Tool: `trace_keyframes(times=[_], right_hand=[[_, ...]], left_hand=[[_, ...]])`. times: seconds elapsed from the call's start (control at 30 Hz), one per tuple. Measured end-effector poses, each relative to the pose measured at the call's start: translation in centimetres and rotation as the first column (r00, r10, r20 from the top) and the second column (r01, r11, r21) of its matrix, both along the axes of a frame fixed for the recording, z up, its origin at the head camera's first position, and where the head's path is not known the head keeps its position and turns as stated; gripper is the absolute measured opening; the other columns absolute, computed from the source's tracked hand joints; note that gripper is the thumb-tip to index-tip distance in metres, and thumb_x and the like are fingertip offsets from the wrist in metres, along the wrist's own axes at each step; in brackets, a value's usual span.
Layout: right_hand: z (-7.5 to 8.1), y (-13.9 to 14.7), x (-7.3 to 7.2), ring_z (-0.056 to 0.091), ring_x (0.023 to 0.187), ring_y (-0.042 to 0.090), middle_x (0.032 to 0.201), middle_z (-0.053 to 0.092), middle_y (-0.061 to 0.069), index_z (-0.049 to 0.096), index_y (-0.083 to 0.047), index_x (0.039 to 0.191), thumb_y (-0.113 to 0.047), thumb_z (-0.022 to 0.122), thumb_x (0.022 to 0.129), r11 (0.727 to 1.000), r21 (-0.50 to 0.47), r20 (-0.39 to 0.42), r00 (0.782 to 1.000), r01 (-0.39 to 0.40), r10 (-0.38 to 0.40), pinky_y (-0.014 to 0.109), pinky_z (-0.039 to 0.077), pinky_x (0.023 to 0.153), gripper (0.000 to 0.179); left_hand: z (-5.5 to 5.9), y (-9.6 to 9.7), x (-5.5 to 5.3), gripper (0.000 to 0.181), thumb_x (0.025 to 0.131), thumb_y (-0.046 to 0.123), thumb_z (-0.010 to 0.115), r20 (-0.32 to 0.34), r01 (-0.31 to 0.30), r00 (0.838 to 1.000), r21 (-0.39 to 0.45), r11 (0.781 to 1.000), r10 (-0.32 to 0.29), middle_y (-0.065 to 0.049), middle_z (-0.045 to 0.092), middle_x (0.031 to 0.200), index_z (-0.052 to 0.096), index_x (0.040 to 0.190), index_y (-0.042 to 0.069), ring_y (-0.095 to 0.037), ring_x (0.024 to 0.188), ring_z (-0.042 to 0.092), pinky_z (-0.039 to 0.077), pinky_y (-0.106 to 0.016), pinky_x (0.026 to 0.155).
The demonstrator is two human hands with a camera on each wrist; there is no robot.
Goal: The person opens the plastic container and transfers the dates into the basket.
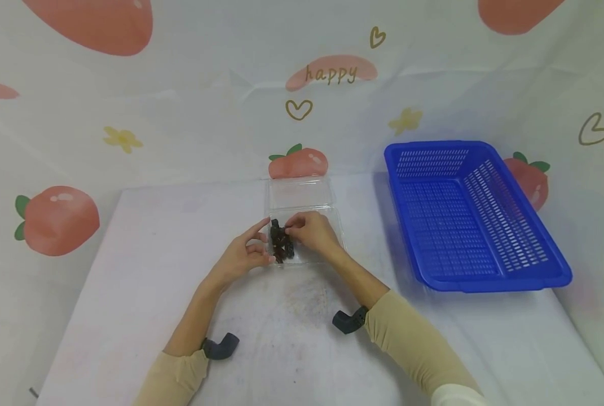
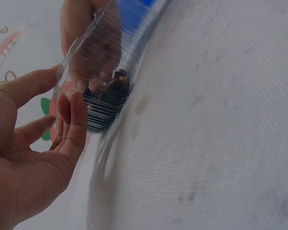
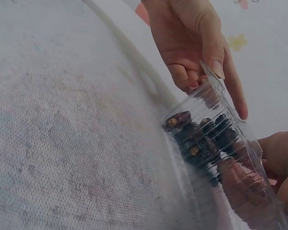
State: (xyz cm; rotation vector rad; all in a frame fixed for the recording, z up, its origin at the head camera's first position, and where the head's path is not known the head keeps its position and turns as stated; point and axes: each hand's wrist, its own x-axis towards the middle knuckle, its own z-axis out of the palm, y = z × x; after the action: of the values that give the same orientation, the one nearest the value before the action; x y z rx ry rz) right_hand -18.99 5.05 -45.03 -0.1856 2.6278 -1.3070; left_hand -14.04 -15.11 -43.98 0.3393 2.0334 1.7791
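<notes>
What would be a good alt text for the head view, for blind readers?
A person's right hand reaches among dark, date-like pieces in an open, clear plastic container on a white table; the left hand touches its left edge. A blue basket stands to the right.

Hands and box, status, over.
Left hand at left rim of clear plastic hinged box. Right hand inside, at dark wrinkled fruit, grip unclear. Blue rectangular plastic basket right, not blocking.

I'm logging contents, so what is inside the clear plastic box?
In the head view, several dark, wrinkled pieces lie at left inside the clear box. The right hand covers some of the inside; what's beneath it is hidden there.
</notes>
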Motion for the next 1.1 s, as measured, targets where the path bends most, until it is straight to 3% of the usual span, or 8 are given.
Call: trace_keyframes(times=[0.13, 0.23, 0.4, 0.47, 0.73, 1.1], right_hand=[[0.3, 0.2, 0.0, 0.063, 0.065, 0.012, 0.075, 0.066, -0.001, 0.068, -0.009, 0.09, -0.012, 0.068, 0.082, 0.989, -0.146, 0.043, 0.999, 0.006, 0.0, 0.023, 0.051, 0.057, 0.009], [0.8, 0.4, -0.1, 0.066, 0.069, 0.019, 0.078, 0.066, 0.007, 0.065, -0.002, 0.093, -0.004, 0.066, 0.081, 0.949, -0.313, 0.117, 0.993, 0.029, 0.009, 0.027, 0.054, 0.059, 0.012], [1.7, 1.0, 0.0, 0.067, 0.076, 0.025, 0.088, 0.066, 0.014, 0.064, 0.003, 0.103, 0.0, 0.064, 0.082, 0.888, -0.459, 0.142, 0.988, 0.016, 0.056, 0.031, 0.055, 0.066, 0.022], [2.1, 1.3, 0.1, 0.066, 0.077, 0.022, 0.092, 0.066, 0.013, 0.065, 0.001, 0.104, -0.001, 0.065, 0.082, 0.886, -0.464, 0.13, 0.989, -0.004, 0.073, 0.031, 0.054, 0.068, 0.023], [4.4, 2.7, 0.5, 0.066, 0.081, 0.017, 0.095, 0.067, 0.004, 0.07, -0.01, 0.097, -0.012, 0.069, 0.081, 0.919, -0.384, 0.087, 0.988, -0.088, 0.131, 0.028, 0.054, 0.071, 0.017], [8.1, 5.0, 0.8, 0.066, 0.077, 0.015, 0.094, 0.066, 0.001, 0.067, -0.012, 0.099, -0.014, 0.07, 0.08, 0.946, -0.299, 0.029, 0.99, -0.124, 0.139, 0.03, 0.054, 0.072, 0.02]], left_hand=[[-1.1, -0.3, -0.4, 0.085, 0.075, -0.001, 0.071, -0.01, -0.008, 1.0, -0.001, 1.0, 0.008, -0.021, 0.039, 0.114, 0.025, 0.144, 0.019, -0.016, 0.075, 0.056, 0.049, -0.026, 0.068], [-1.7, -0.4, -0.6, 0.085, 0.075, 0.002, 0.072, -0.029, -0.015, 0.999, -0.003, 1.0, 0.015, -0.019, 0.039, 0.113, 0.026, 0.144, 0.021, -0.016, 0.076, 0.056, 0.049, -0.026, 0.069], [-0.1, 0.0, -0.3, 0.085, 0.075, -0.003, 0.07, -0.002, -0.019, 1.0, -0.011, 1.0, 0.019, -0.023, 0.038, 0.115, 0.025, 0.144, 0.018, -0.016, 0.076, 0.056, 0.047, -0.024, 0.068], [0.6, 0.2, -0.1, 0.084, 0.076, -0.004, 0.069, 0.013, -0.016, 1.0, -0.026, 1.0, 0.016, -0.025, 0.037, 0.117, 0.024, 0.144, 0.016, -0.016, 0.076, 0.055, 0.047, -0.023, 0.068], [0.8, 0.2, 0.1, 0.083, 0.077, -0.002, 0.069, 0.012, -0.024, 1.0, -0.05, 0.998, 0.025, -0.025, 0.038, 0.118, 0.024, 0.144, 0.017, -0.02, 0.08, 0.056, 0.048, -0.027, 0.07], [1.0, 0.3, 0.4, 0.083, 0.077, -0.002, 0.069, 0.027, -0.023, 0.999, -0.042, 0.999, 0.024, -0.025, 0.037, 0.119, 0.027, 0.143, 0.023, -0.02, 0.081, 0.056, 0.047, -0.025, 0.072]])
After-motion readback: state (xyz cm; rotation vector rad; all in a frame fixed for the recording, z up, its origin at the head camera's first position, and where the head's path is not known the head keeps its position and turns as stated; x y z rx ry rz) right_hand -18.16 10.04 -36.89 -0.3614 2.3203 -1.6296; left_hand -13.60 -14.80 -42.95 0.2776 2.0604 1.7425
